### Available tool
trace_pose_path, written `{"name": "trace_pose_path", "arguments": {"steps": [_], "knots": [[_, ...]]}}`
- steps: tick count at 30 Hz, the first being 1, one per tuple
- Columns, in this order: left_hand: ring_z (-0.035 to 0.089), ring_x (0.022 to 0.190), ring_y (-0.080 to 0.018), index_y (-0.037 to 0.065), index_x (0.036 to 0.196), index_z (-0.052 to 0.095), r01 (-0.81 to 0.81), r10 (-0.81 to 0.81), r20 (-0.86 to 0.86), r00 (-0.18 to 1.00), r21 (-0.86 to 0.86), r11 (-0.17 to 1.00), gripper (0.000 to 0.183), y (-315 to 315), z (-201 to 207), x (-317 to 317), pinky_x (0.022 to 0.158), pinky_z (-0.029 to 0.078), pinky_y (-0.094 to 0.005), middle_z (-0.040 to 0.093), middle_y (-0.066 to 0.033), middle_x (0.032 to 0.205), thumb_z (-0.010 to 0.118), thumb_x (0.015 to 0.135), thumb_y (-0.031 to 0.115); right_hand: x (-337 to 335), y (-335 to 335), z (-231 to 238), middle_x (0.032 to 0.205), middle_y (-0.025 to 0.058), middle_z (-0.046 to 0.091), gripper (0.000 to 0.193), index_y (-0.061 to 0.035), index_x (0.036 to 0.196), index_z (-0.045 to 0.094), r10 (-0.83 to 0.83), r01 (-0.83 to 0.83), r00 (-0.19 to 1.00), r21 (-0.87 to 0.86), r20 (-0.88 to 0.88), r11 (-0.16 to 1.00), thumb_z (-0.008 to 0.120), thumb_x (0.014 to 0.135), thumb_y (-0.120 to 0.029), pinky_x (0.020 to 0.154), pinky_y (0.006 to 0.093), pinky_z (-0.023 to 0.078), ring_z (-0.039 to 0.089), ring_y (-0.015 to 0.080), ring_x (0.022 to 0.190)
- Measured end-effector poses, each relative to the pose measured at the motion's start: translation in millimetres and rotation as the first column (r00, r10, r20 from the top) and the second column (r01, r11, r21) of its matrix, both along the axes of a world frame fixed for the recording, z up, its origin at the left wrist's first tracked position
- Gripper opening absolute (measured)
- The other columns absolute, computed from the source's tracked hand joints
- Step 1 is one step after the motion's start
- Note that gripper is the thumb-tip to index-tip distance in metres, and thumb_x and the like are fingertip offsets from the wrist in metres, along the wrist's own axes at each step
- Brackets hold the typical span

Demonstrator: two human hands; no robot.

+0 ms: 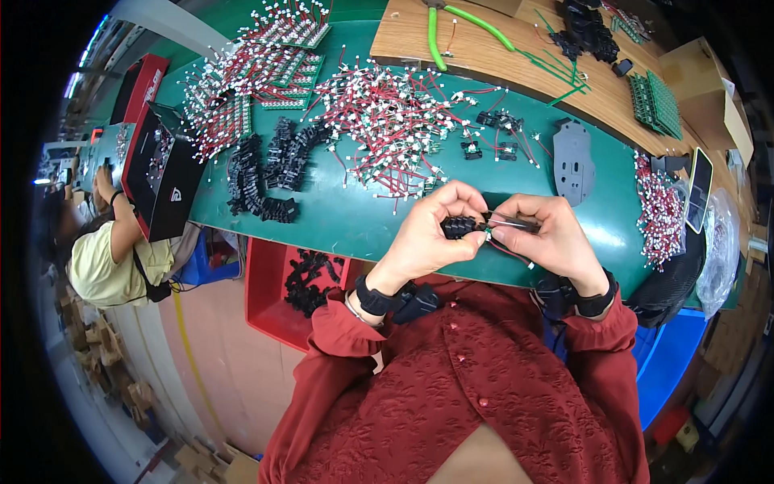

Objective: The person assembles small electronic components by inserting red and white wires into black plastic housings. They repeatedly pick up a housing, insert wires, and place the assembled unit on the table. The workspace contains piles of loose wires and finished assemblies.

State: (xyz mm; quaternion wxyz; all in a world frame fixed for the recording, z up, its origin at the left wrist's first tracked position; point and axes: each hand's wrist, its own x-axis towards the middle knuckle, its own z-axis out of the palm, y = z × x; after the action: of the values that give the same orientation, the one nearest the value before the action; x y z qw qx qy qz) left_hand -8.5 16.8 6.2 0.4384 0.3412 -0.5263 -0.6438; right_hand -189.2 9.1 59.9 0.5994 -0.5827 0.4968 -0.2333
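Note:
My left hand (431,232) pinches a short row of black plastic parts (458,227) near the front edge of the green table mat. Close against it, my right hand (556,238) grips a slim metal tool that looks like tweezers (516,221), its tip at the end of the black row. Between the fingertips sits a tiny circuit board (488,234), partly hidden, with red and black wires (512,255) trailing toward the right. Whether the board is seated in a black part cannot be seen.
Beyond my hands lies a heap of wired small boards (387,121). Left are black part strips (262,189) and stacked green panels (290,81); right, a grey plate (574,161) and phone (699,189). Green-handled pliers (476,24) lie behind. A red bin (266,294) stands below; a co-worker (113,250) sits left.

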Motion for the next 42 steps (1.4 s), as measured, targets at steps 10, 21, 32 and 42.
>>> {"name": "trace_pose_path", "arguments": {"steps": [10, 21, 32, 42], "knots": [[0.046, 0.067, -0.0019, 0.003, 0.083, 0.056, -0.049, 0.033, 0.092, 0.995, 0.186, 0.981, 0.015, 3, 4, -3, 0.060, 0.040, -0.0179, 0.054, 0.0031, 0.074, 0.063, 0.070, 0.002, 4, 2, -6, 0.068, -0.0018, 0.056, 0.008, 0.0029, 0.078, 0.058, -0.176, 0.173, 0.982, 0.037, 0.065, 0.984, 0.058, 0.072, -0.002, 0.052, 0.0181, 0.039, 0.046, 0.0021, 0.059], [0.046, 0.067, -0.0021, 0.002, 0.080, 0.055, -0.136, 0.142, 0.212, 0.967, -0.045, 0.990, 0.013, 11, 2, -6, 0.060, 0.040, -0.0182, 0.055, 0.0020, 0.074, 0.059, 0.068, -0.002, 7, 8, -13, 0.065, -0.0001, 0.055, 0.011, 0.0031, 0.077, 0.057, -0.092, 0.082, 0.993, -0.128, -0.070, 0.988, 0.060, 0.067, 0.000, 0.052, 0.0186, 0.039, 0.048, 0.0027, 0.062], [0.052, 0.063, -0.0050, 0.003, 0.088, 0.057, 0.075, -0.099, 0.152, 0.983, 0.156, 0.985, 0.015, 11, 7, 1, 0.057, 0.042, -0.0192, 0.058, 0.0004, 0.076, 0.064, 0.076, 0.005, -9, -28, -5, 0.072, 0.0046, 0.062, 0.014, 0.0028, 0.087, 0.060, -0.285, 0.223, 0.954, -0.406, -0.097, 0.886, 0.059, 0.075, -0.005, 0.057, 0.0209, 0.044, 0.054, 0.0043, 0.064], [0.059, 0.077, -0.0169, 0.002, 0.089, 0.059, 0.324, -0.298, 0.156, 0.942, -0.178, 0.929, 0.017, 0, 8, 6, 0.073, 0.045, -0.0285, 0.062, -0.0055, 0.079, 0.061, 0.072, 0.004, 30, -25, -5, 0.074, 0.0075, 0.060, 0.014, -0.0061, 0.081, 0.063, -0.209, -0.070, 0.942, -0.762, -0.263, 0.644, 0.065, 0.069, -0.012, 0.053, 0.0312, 0.046, 0.060, 0.0239, 0.062]]}}
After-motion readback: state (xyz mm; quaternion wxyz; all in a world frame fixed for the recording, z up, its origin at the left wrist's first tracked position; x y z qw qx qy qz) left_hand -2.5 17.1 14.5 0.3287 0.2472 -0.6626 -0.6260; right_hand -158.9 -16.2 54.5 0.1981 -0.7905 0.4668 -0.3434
